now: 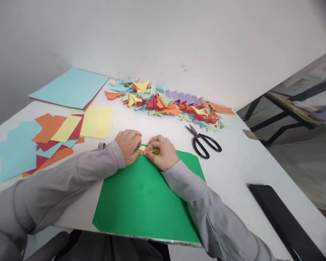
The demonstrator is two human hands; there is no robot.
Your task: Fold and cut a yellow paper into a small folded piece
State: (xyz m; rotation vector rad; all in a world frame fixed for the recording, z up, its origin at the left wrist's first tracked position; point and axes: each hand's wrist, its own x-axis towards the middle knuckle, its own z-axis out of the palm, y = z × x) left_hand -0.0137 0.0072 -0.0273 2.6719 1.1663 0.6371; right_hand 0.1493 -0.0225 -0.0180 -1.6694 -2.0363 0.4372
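A small piece of yellow paper (142, 148) lies at the far edge of the green sheet (143, 203), mostly covered by my fingers. My left hand (128, 146) has its fingers closed on the paper's left side. From the other side my right hand (163, 152) pinches the same piece between thumb and fingers. Its folded shape is too hidden to make out. Beyond my hands lies a long heap of small folded paper shapes (152, 99) in many colours. Black-handled scissors (202, 139) rest to the right, blades partly apart.
On the left are loose paper pieces (19, 148), a yellow square (96, 121) and large light-blue sheets (70, 87). A long black object (282, 217) lies near the table's right edge. A white wall (163, 40) rises behind the table, and a dark metal frame (285, 108) stands beyond it.
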